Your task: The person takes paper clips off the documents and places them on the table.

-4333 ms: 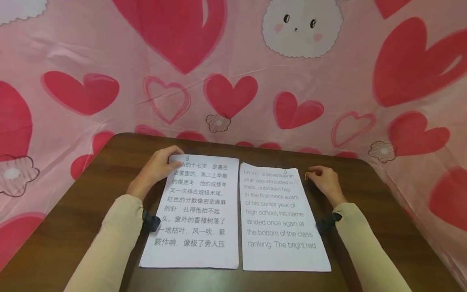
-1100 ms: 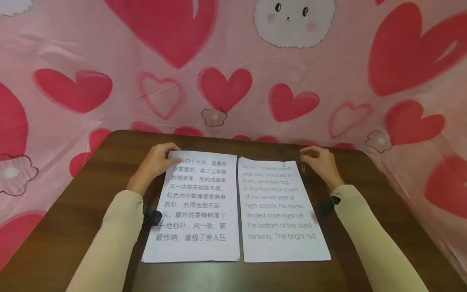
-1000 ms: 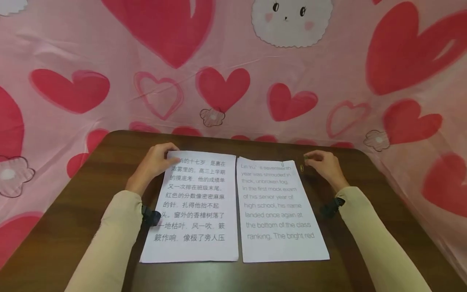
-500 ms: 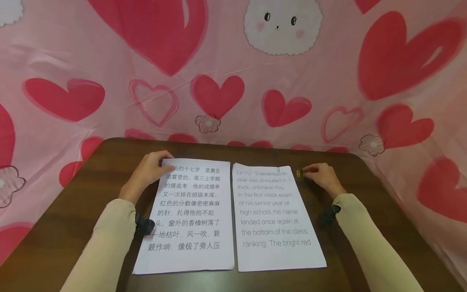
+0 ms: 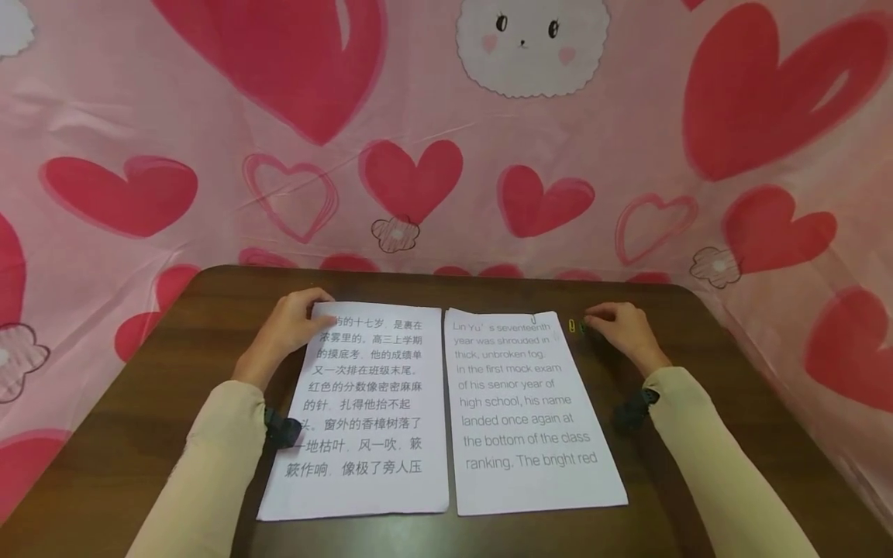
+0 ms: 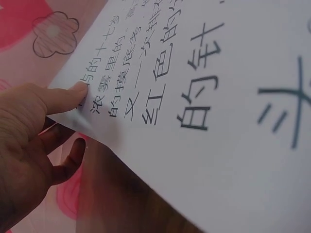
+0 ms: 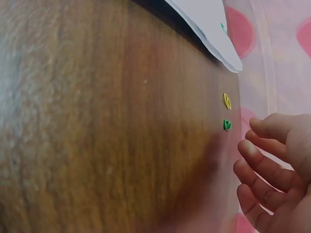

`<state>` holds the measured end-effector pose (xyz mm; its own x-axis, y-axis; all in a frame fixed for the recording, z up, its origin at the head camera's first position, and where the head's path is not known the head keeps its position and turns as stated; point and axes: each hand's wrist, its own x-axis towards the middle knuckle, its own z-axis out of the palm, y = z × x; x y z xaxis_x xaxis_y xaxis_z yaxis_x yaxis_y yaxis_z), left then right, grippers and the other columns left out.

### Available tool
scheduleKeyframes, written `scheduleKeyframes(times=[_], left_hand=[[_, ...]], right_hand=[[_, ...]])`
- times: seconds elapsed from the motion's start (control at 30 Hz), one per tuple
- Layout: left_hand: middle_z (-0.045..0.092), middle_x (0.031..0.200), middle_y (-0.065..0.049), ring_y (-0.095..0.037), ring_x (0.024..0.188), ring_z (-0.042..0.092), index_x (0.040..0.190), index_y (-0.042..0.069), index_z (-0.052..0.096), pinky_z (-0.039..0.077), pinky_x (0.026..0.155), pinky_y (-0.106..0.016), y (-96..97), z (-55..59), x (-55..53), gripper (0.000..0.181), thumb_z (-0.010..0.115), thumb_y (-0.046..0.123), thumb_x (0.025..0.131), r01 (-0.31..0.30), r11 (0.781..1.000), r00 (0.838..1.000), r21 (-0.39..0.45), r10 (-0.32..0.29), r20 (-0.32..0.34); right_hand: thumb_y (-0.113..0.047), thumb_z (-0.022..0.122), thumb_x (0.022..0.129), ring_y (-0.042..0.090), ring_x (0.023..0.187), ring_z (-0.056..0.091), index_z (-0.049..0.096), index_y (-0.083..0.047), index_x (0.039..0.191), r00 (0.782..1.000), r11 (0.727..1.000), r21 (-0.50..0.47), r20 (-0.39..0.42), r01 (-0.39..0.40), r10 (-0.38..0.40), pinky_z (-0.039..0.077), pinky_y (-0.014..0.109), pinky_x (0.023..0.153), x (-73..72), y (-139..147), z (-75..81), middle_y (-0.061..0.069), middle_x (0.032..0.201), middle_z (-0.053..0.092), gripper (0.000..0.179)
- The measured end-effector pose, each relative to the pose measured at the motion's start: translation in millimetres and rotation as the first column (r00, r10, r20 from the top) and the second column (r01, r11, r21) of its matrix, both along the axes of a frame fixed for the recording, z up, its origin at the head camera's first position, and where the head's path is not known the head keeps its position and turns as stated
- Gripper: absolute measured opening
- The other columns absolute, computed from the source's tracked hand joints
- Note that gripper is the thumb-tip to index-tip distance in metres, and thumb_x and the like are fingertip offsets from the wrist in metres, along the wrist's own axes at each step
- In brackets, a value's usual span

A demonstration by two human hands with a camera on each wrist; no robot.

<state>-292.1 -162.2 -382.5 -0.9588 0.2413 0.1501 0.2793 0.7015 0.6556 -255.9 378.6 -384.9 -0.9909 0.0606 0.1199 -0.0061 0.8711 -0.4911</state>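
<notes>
A stack of paper [image 5: 377, 488] with large Chinese text lies on the left. My left hand [image 5: 282, 329] pinches its top left corner, thumb on the printed side and the other fingers beneath, as the left wrist view shows. To its right lies a second stack [image 5: 537, 492] with English text, a paper clip [image 5: 533, 319] on its top edge. Beyond that stack's upper right corner, a yellow paper clip [image 7: 227, 101] and a green paper clip [image 7: 227, 124] lie side by side on the table. My right hand [image 5: 623, 332] hovers just right of the green clip, fingers loosely bent, holding nothing.
The brown wooden table [image 5: 698, 341] has rounded far corners. Behind it hangs a pink cloth [image 5: 446, 116] with red hearts. A dark band [image 5: 282, 430] sits on the left wrist and another [image 5: 635, 411] on the right.
The clip on the left stack's top edge is gone. My right hand has set down the yellow clip, then the green one beside it. My left hand stays at the corner.
</notes>
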Motion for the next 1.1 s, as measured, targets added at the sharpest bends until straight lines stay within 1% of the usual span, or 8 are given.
scheduleKeyframes(times=[0.23,0.37,0.5,0.6,0.7,0.83,0.97,1.1], left_hand=[[0.064,0.117,-0.026,-0.035,0.097,0.058,0.126,-0.002,0.061,0.048,0.084,-0.042,0.0,-0.7,-3.5,0.034,0.067,0.011,0.095,-0.021,0.999,1.000,-0.038,0.021,0.021],[0.061,0.127,-0.026,-0.039,0.109,0.055,0.131,0.000,0.057,0.046,0.098,-0.052,3.1,0.8,-4.6,0.040,0.067,0.014,0.096,-0.039,0.998,0.999,-0.052,0.041,0.031],[0.060,0.134,-0.024,-0.043,0.125,0.051,0.131,0.002,0.058,0.031,0.108,-0.060,15.7,2.6,-6.3,0.041,0.068,0.020,0.095,-0.053,0.996,0.998,-0.074,0.052,-0.021],[0.062,0.132,-0.022,-0.043,0.128,0.050,0.129,0.003,0.061,0.027,0.102,-0.061,28.7,2.8,-7.5,0.041,0.071,0.022,0.094,-0.036,0.996,0.997,-0.085,0.030,-0.073],[0.064,0.129,-0.021,-0.041,0.121,0.055,0.128,0.002,0.062,0.033,0.106,-0.058,41.3,3.3,-8.3,0.041,0.071,0.022,0.093,0.006,0.998,0.996,-0.070,-0.012,-0.086],[0.067,0.122,-0.020,-0.035,0.107,0.060,0.127,0.001,0.061,0.047,0.098,-0.050,60.3,6.8,-10.5,0.041,0.072,0.021,0.093,0.041,0.999,0.996,-0.024,-0.043,-0.076],[0.069,0.122,-0.018,-0.033,0.108,0.062,0.129,0.002,0.060,0.050,0.098,-0.048,84.9,11.2,-10.5,0.042,0.070,0.024,0.094,0.053,0.999,0.998,-0.002,-0.053,-0.034],[0.070,0.121,-0.016,-0.031,0.108,0.064,0.129,0.003,0.060,0.051,0.099,-0.047,109.5,11.5,-9.3,0.042,0.068,0.027,0.095,0.091,0.996,0.996,0.002,-0.091,0.021]], right_hand=[[-0.025,0.063,0.099,0.042,0.110,0.063,0.070,-0.003,0.120,0.997,1.000,-0.005,-0.071,-0.008,0.008,0.049,0.057,0.096,-1.7,-6,5.4,0.025,0.124,0.069,0.032],[-0.028,0.062,0.100,0.040,0.111,0.062,0.067,-0.004,0.125,0.999,0.999,-0.033,-0.045,-0.020,0.018,0.050,0.057,0.099,-1.1,-12,8.5,0.024,0.127,0.067,0.034],[-0.028,0.061,0.100,0.039,0.111,0.061,0.066,-0.005,0.126,0.999,0.998,-0.053,-0.029,-0.021,0.020,0.051,0.056,0.100,-0.1,-13,9.5,0.024,0.128,0.066,0.036],[-0.026,0.062,0.099,0.039,0.110,0.062,0.066,-0.004,0.126,0.999,0.998,-0.059,-0.041,-0.031,0.029,0.050,0.056,0.099,-0.2,-15,9.4,0.024,0.125,0.067,0.035],[-0.025,0.064,0.098,0.038,0.109,0.063,0.066,-0.003,0.126,0.998,0.997,-0.072,-0.044,-0.039,0.036,0.050,0.055,0.098,-1.7,-19,8.8,0.023,0.124,0.068,0.035],[-0.027,0.065,0.098,0.038,0.111,0.062,0.064,-0.005,0.128,0.998,0.995,-0.086,-0.034,-0.048,0.045,0.050,0.054,0.098,-5.7,-23,8.1,0.022,0.125,0.068,0.038],[-0.027,0.065,0.098,0.038,0.111,0.063,0.062,-0.004,0.131,0.998,0.993,-0.100,-0.033,-0.057,0.053,0.050,0.054,0.099,-7.8,-26,8.4,0.023,0.124,0.068,0.041],[-0.025,0.065,0.097,0.038,0.112,0.063,0.060,-0.002,0.133,0.998,0.989,-0.133,-0.019,-0.061,0.059,0.050,0.053,0.100,-9.6,-33,7.0,0.023,0.125,0.068,0.042]])
